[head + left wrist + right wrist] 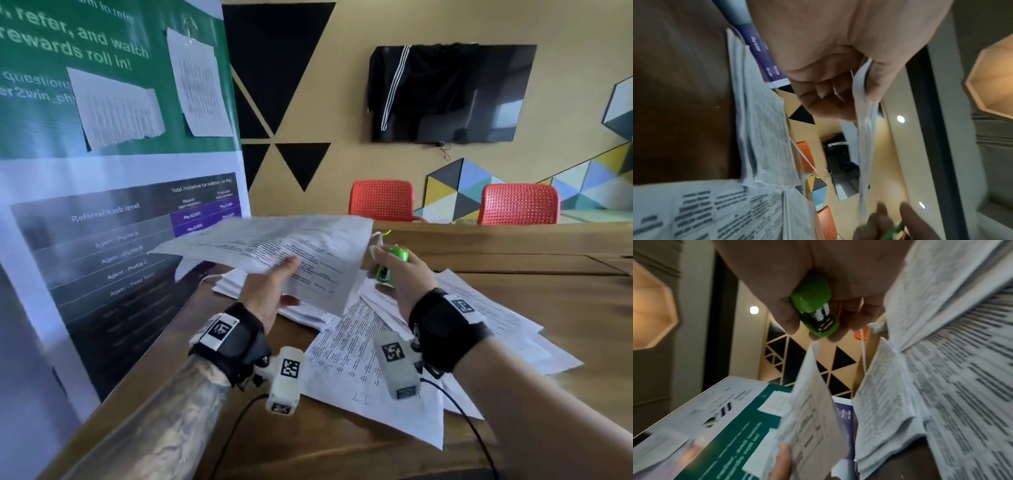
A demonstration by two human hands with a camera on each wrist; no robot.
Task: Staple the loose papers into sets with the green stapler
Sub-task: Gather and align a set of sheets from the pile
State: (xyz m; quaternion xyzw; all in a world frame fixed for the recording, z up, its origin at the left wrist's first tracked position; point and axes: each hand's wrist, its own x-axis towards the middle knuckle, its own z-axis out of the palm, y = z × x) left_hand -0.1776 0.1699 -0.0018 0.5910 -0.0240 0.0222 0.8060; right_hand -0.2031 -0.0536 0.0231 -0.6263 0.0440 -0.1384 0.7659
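My left hand [274, 291] holds a set of printed papers [274, 250] above the table, thumb on top and fingers beneath; the left wrist view shows the sheets [865, 129] edge-on, pinched by that hand [838, 91]. My right hand [400, 274] grips the small green stapler [394, 262] just right of the sheets' near corner. In the right wrist view the stapler [813, 313] points its open mouth toward the paper corner [812, 386], a short gap apart. Loose printed sheets [370, 370] lie spread over the wooden table [565, 308].
A stack of papers [239, 284] lies on the table under the held set. A tall printed banner [102, 205] stands close on the left. Two red chairs [383, 200] stand behind the table's far edge. Wrist-camera cables [472, 428] trail toward me.
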